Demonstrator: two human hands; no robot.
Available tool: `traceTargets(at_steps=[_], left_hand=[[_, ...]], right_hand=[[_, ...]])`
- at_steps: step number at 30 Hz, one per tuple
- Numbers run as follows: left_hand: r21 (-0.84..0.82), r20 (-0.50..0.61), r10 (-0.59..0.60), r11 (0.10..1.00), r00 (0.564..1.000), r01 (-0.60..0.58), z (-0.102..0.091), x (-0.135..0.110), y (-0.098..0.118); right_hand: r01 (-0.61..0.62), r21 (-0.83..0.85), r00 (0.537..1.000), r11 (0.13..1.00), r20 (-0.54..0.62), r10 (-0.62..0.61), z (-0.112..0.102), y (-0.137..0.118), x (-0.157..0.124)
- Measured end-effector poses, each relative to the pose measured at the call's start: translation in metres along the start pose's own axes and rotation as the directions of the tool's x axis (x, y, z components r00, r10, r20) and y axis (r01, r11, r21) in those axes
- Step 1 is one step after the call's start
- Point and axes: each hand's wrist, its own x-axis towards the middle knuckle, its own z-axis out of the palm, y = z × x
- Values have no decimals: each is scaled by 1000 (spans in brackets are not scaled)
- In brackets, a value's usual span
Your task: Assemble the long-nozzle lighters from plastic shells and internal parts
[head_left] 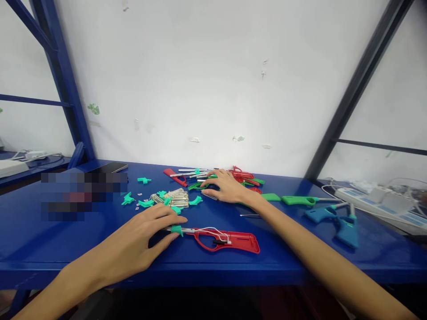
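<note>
A red half-shell of a gas lighter [243, 242] lies near the table's front edge, its inside facing up with a white wire, a black part and a metal tube. My left hand [143, 235] rests over the tube end, thumb and index finger on either side of a teal trigger [176, 229]. Farther back, my right hand [228, 186] reaches over a pile of lighter parts, its fingers apart and its fingertips by a green shell piece [199, 186]. Metal tubes [187, 170] and red shells [242, 174] lie around it.
Left of the pile are small clear-and-metal parts [178, 198] and several loose teal triggers [127, 199]. Green [298, 201] and blue lighters [347, 229] lie at the right, with a thin screwdriver [249, 215] nearer. A phone [113, 167] sits back left; power strips [376, 202] stand beyond the table.
</note>
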Motion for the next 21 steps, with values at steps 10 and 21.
traceTargets(at_steps=[10,21], left_hand=[[29,20,-4,1000,1000,4,0,-2,1],[29,16,15,999,1000,-16,4,-2,-6]], right_hand=[[2,15,1000,1000,27,-3,-2,-5,2],[-266,-98,957,959,95,275,-48,47,-8]])
